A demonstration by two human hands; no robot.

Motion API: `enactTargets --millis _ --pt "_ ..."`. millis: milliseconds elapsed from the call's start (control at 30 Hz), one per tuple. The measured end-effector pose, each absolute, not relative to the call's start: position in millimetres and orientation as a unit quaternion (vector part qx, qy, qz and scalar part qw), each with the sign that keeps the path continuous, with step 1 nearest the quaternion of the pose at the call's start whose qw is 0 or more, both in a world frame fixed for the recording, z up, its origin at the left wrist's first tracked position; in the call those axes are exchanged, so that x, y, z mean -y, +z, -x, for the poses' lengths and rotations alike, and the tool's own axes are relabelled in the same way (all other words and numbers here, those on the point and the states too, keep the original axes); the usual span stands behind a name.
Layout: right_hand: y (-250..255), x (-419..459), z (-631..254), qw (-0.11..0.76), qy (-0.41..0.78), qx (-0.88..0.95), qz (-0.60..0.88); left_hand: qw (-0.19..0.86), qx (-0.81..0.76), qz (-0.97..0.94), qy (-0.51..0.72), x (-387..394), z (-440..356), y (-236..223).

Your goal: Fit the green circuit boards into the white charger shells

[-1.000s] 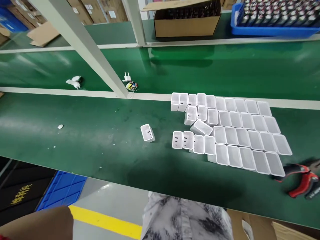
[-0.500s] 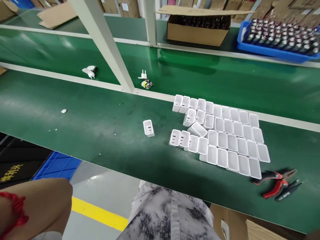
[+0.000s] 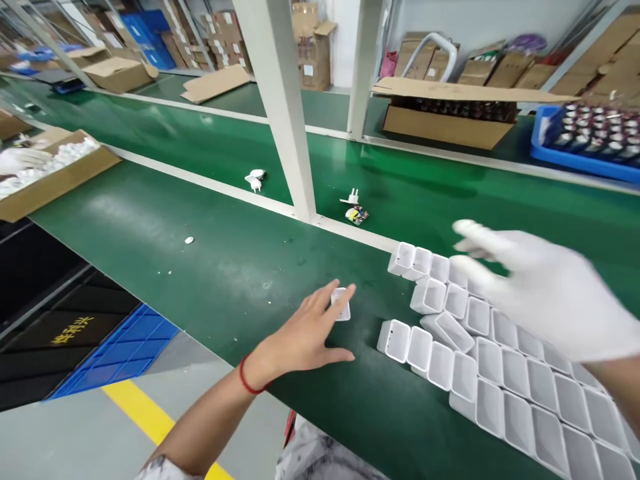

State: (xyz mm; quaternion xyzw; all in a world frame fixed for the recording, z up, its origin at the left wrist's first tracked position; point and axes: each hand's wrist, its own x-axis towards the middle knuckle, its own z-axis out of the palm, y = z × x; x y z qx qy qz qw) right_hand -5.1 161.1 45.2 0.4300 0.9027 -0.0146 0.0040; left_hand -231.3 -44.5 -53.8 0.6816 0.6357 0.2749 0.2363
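Your head-worn camera looks forward and down from above the near edge of the green table (image 3: 240, 273), angled leftward along it, close enough that your left hand (image 3: 310, 333) and right hand (image 3: 545, 287) sit large in front, with stacked boxes (image 3: 227, 40) small in the distance.

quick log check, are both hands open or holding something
Left hand: open, over the lone white box, touch unclear.
Right hand: gloved, open, seemingly empty, over the white boxes.

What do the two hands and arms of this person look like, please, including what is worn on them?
The left hand is ungloved, with a thin red bracelet at the wrist and a whitish, grey-patterned sleeve farther up. The right hand wears a white glove, slightly blurred.
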Motion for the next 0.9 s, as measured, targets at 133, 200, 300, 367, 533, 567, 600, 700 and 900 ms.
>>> enactTargets --millis 133,200,300,367,533,567,600,700,900 --pt "20.1 -199.6 82.4 0.165 -0.095 -0.881 -0.434 0.239 -0.644 -0.652 0.322 33.9 224.0 -98.5" --pt "1.2 -219.3 116.9 0.165 -0.111 -0.891 -0.408 0.227 -0.636 -0.641 0.364 31.7 224.3 -109.7" --pt "-20.8 -239.3 151.5 0.149 -0.139 -0.899 -0.388 0.237 -0.620 -0.651 0.367 30.0 228.6 -113.8" --pt "-27.4 -245.7 161.3 0.131 -0.162 -0.898 -0.387 0.252 -0.620 -0.650 0.361 28.7 231.2 -113.7" --pt "-27.0 -252.0 158.6 0.065 -0.244 -0.873 -0.417 0.289 -0.632 -0.616 0.371 27.3 232.2 -115.5" --pt "-26.4 -253.3 156.5 0.048 -0.266 -0.858 -0.436 0.295 -0.634 -0.607 0.377 27.6 231.9 -114.9" --pt "-25.5 -254.4 153.6 0.028 -0.291 -0.839 -0.458 0.299 -0.635 -0.597 0.388 28.0 231.6 -113.3" --pt "-17.8 -250.7 135.9 -0.052 -0.390 -0.774 -0.497 0.305 -0.645 -0.556 0.427 29.2 230.1 -99.0" --pt "19.5 -180.2 54.2 -0.253 -0.639 -0.616 -0.385 0.299 -0.575 -0.563 0.512 22.2 211.3 -46.1"
